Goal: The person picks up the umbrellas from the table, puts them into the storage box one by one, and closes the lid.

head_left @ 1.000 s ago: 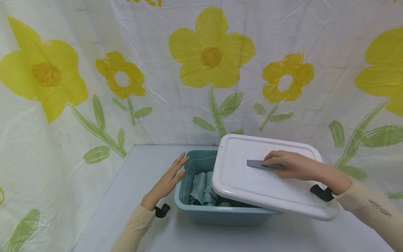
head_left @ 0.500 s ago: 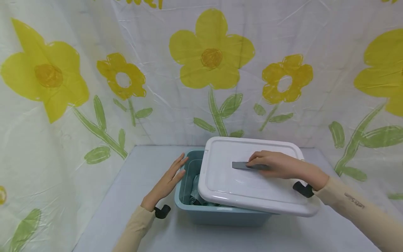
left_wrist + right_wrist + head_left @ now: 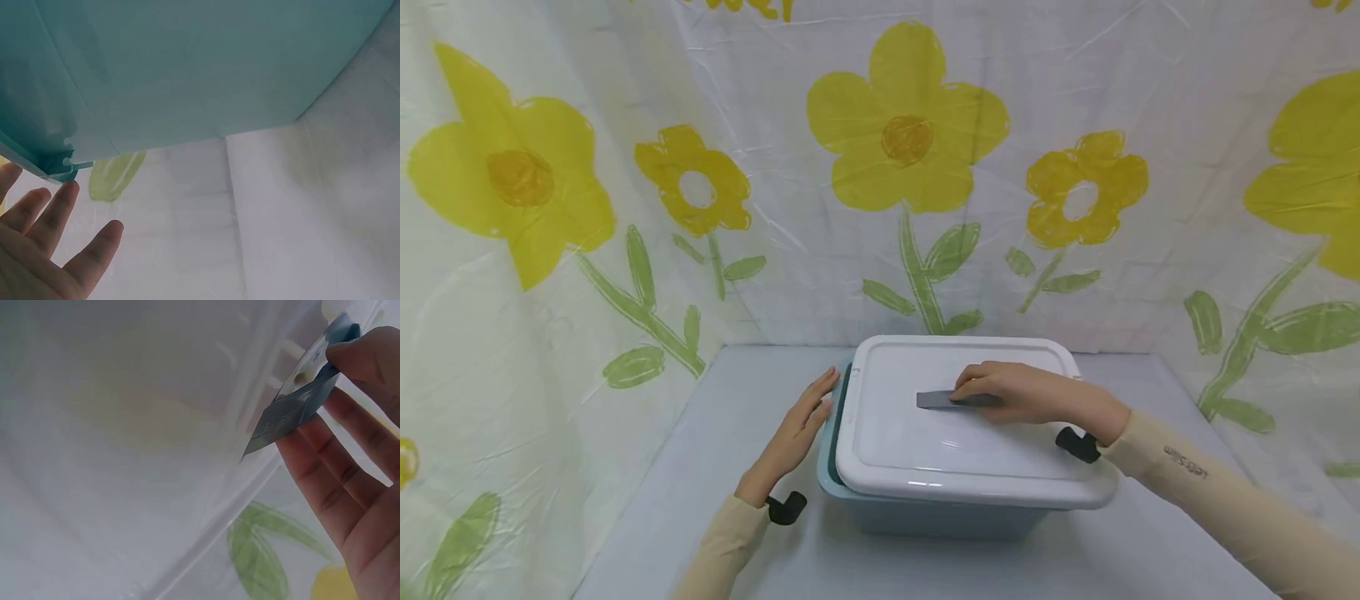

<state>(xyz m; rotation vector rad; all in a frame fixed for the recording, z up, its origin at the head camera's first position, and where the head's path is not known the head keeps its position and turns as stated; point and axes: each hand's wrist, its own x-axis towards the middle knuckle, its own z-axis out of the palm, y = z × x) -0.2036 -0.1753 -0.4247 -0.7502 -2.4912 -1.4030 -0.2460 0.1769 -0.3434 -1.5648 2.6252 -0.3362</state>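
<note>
A white lid [image 3: 887, 450] lies over most of a blue-green storage box [image 3: 947, 518], shifted a little to the right, so a strip of the box's left rim shows. My right hand [image 3: 1022, 393] grips the grey handle [image 3: 934, 400] on top of the lid; in the right wrist view the thumb and fingers pinch that handle [image 3: 281, 419]. My left hand [image 3: 793, 433] rests with straight fingers against the box's left rim. From the left wrist, its fingertips [image 3: 65, 190] touch the rim's underside. What lies inside the box is hidden by the lid.
The box stands on a pale table [image 3: 700, 500]. Behind and at the left hangs a white curtain [image 3: 790, 275] printed with yellow flowers. Black wrist cameras [image 3: 787, 507] are worn on both wrists.
My right hand has carried the lid leftward and lowered it over the box, covering the rolled cloths seen inside before. My left hand has stayed at the left rim.
</note>
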